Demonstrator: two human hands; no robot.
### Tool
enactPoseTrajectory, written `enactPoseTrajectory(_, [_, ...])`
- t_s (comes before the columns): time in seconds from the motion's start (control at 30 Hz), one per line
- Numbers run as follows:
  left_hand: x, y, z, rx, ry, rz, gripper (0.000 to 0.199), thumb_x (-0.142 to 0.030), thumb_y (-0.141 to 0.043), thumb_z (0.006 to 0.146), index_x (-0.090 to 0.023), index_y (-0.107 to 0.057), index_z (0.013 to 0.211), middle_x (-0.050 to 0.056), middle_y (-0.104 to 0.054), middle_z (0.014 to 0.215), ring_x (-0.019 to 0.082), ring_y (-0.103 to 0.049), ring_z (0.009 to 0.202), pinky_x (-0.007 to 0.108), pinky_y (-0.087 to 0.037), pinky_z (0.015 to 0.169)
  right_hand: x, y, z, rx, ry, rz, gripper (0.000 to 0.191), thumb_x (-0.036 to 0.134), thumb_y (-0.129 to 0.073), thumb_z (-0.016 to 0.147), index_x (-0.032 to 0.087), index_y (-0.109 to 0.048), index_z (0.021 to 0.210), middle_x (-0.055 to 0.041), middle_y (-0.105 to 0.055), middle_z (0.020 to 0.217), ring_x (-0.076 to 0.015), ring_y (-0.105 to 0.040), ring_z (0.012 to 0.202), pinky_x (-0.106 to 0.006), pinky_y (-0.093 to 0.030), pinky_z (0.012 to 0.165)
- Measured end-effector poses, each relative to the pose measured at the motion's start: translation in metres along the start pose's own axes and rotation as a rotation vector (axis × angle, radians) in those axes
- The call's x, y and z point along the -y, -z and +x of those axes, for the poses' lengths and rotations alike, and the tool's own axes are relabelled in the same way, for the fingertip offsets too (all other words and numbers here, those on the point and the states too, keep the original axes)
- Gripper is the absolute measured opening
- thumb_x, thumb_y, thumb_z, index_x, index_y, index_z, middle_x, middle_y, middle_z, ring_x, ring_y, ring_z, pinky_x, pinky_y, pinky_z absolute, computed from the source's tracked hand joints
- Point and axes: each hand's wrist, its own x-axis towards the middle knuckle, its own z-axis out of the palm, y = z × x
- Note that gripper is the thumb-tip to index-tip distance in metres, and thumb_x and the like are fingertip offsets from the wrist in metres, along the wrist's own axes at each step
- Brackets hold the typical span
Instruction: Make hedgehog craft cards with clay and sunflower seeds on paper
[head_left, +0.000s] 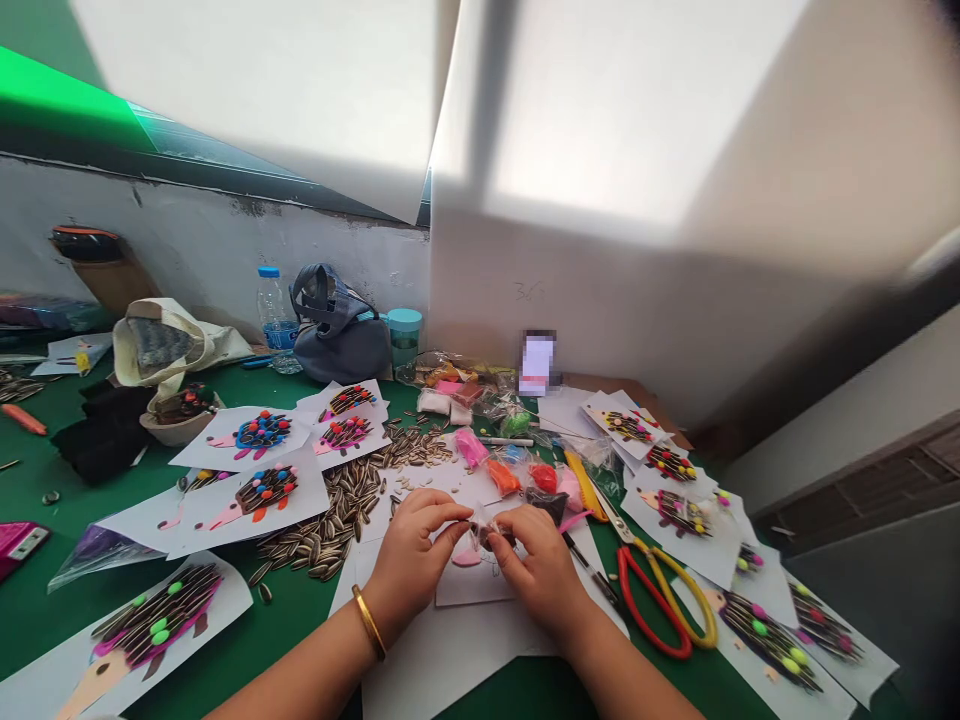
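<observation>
Over the middle of the green table, my left hand [416, 545] and my right hand [541, 560] meet at a small clear plastic bag [484, 530]. Fingers of both hands pinch it, and a dark brown lump, likely modelling clay, shows inside near my right thumb. A gold bangle [369, 622] circles my left wrist. Directly below lies a white card [469, 592] with a flat pink clay piece [466, 556] and some drawn lines, partly covered by my hands. A black pen [592, 568] lies to the right of my right hand.
Scissors [664, 600] with red and yellow handles and a yellow cutter [585, 487] lie at right. Sunflower seeds [337, 510] are heaped at left. Bagged coloured clay [502, 478] sits ahead. Hedgehog cards [262, 495] flank both sides. A phone [537, 365] leans against the wall.
</observation>
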Motion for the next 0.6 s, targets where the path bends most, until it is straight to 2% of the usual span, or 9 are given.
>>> enactPoseTrajectory(0.13, [0.0003, 0.0016, 0.0012, -0.005, 0.033, -0.029, 0.02, -0.036, -0.058, 0.092, -0.023, -0.071, 0.083, 0.005, -0.068, 0.083, 0.021, -0.061, 0.084, 0.036, -0.05, 0.079, 0.0023, 0.0016, 0.0007, -0.016, 0.003, -0.002, 0.022, 0.034, -0.05, 0.097, 0.021, -0.065, 0.088, -0.0025, -0.066, 0.079, -0.0184, -0.058, 0.077, -0.032, -0.043, 0.073])
enactPoseTrajectory(0.23, [-0.0014, 0.0046, 0.002, -0.064, 0.063, -0.046, 0.026, -0.039, -0.057, 0.092, -0.022, -0.066, 0.074, 0.004, -0.065, 0.078, 0.02, -0.06, 0.08, 0.034, -0.049, 0.075, 0.0032, 0.0021, 0.0006, -0.019, -0.011, 0.008, 0.023, 0.035, -0.049, 0.097, 0.021, -0.065, 0.086, -0.0027, -0.065, 0.079, -0.0187, -0.058, 0.077, -0.032, -0.043, 0.073])
enactPoseTrajectory(0.33, [-0.0013, 0.0056, 0.0027, -0.136, 0.093, -0.093, 0.022, -0.037, -0.056, 0.092, -0.022, -0.068, 0.081, 0.004, -0.066, 0.083, 0.019, -0.061, 0.083, 0.033, -0.05, 0.077, 0.003, 0.0022, 0.0001, -0.042, -0.026, 0.021, 0.02, 0.033, -0.05, 0.097, 0.021, -0.064, 0.089, -0.0031, -0.066, 0.081, -0.0191, -0.059, 0.08, -0.032, -0.043, 0.074])
enactPoseTrajectory(0.4, [0.0, 0.0046, 0.0025, -0.143, 0.089, -0.115, 0.019, -0.035, -0.056, 0.093, -0.023, -0.071, 0.089, 0.004, -0.067, 0.089, 0.019, -0.062, 0.087, 0.033, -0.051, 0.08, 0.0026, 0.0022, -0.0001, -0.052, -0.027, 0.029, 0.018, 0.032, -0.05, 0.097, 0.022, -0.064, 0.091, -0.0032, -0.066, 0.083, -0.0193, -0.059, 0.081, -0.033, -0.043, 0.075])
enactPoseTrajectory(0.6, [0.0047, -0.0015, -0.0019, -0.034, 0.039, -0.121, 0.021, -0.035, -0.056, 0.093, -0.027, -0.075, 0.101, 0.005, -0.07, 0.092, 0.02, -0.064, 0.091, 0.034, -0.052, 0.083, 0.0039, 0.0023, 0.0002, -0.042, -0.036, 0.059, 0.016, 0.031, -0.051, 0.096, 0.022, -0.064, 0.093, -0.0026, -0.065, 0.083, -0.0194, -0.058, 0.08, -0.033, -0.041, 0.075])
